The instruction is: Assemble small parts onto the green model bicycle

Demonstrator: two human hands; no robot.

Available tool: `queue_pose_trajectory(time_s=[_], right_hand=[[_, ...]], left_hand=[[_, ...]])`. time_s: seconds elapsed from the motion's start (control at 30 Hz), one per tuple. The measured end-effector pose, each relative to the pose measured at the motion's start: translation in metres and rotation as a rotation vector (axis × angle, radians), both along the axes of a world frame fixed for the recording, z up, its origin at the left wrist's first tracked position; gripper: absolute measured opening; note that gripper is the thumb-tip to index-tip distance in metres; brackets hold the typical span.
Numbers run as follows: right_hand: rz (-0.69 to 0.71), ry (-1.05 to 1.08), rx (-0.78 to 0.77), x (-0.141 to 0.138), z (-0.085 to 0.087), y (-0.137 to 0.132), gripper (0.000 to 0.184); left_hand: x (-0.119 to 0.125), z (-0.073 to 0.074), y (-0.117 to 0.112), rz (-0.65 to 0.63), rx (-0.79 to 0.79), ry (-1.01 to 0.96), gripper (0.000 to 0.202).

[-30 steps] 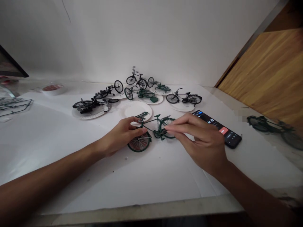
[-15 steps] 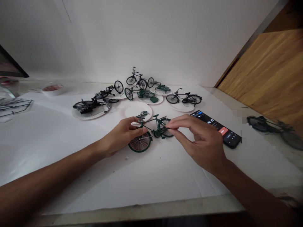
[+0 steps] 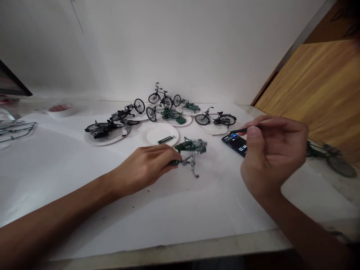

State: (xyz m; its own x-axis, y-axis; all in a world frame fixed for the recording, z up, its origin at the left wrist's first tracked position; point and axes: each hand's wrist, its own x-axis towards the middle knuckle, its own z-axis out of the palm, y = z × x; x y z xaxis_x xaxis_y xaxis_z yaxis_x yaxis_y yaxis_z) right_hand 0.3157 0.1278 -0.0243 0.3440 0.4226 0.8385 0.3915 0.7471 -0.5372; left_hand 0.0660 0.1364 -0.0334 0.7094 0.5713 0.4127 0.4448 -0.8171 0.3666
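My left hand (image 3: pixel 149 163) is closed on a small green model bicycle (image 3: pixel 189 148), which is tipped over on the white table sheet so that its handlebar (image 3: pixel 193 168) points toward me. My right hand (image 3: pixel 274 152) is raised to the right of the model, fingers pinched on a thin dark tool (image 3: pixel 239 131). A phone (image 3: pixel 235 142) with a lit timer screen lies just under that hand, partly hidden by it. A white paper plate (image 3: pixel 157 131) behind the model holds a small green part (image 3: pixel 165 140).
Several finished model bicycles stand or lie on paper plates at the back, such as a black one (image 3: pixel 215 119) and another (image 3: pixel 161 97). A parts frame (image 3: pixel 15 129) and a tape roll (image 3: pixel 59 109) sit at the left. A wooden panel (image 3: pixel 317 82) rises on the right.
The green model has been turned from upright onto its side under my left hand. My right hand left its rear wheel, moved right and up, and now pinches a thin dark tool.
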Motion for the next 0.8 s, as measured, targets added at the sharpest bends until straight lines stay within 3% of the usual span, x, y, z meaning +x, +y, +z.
queue_pose_trajectory(time_s=[0.1, 0.2, 0.27, 0.37, 0.43, 0.57, 0.8], right_hand=[[0.036, -0.025, -0.011, 0.001, -0.002, 0.002, 0.015], [0.134, -0.109, -0.083, -0.001, -0.004, 0.0, 0.02], [0.205, -0.154, -0.163, -0.004, -0.005, -0.004, 0.023], [0.258, -0.191, -0.244, -0.009, -0.004, -0.01, 0.024], [0.295, -0.215, -0.276, -0.012, -0.004, -0.013, 0.022], [0.399, -0.265, -0.338, -0.014, -0.006, -0.013, 0.018], [0.465, -0.322, -0.345, -0.013, -0.007, -0.014, 0.021]], left_hand=[[0.0, 0.005, -0.001, -0.198, 0.102, 0.184, 0.022], [0.002, 0.008, -0.007, -0.288, 0.085, 0.212, 0.028], [0.004, 0.007, -0.009, -0.219, -0.025, 0.094, 0.026], [0.006, -0.001, -0.005, 0.026, -0.267, -0.143, 0.019], [0.009, -0.007, 0.002, 0.099, -0.427, -0.211, 0.023], [0.017, -0.014, 0.009, -0.028, -0.681, -0.265, 0.026], [0.024, -0.014, -0.001, -0.058, -0.774, -0.305, 0.015]])
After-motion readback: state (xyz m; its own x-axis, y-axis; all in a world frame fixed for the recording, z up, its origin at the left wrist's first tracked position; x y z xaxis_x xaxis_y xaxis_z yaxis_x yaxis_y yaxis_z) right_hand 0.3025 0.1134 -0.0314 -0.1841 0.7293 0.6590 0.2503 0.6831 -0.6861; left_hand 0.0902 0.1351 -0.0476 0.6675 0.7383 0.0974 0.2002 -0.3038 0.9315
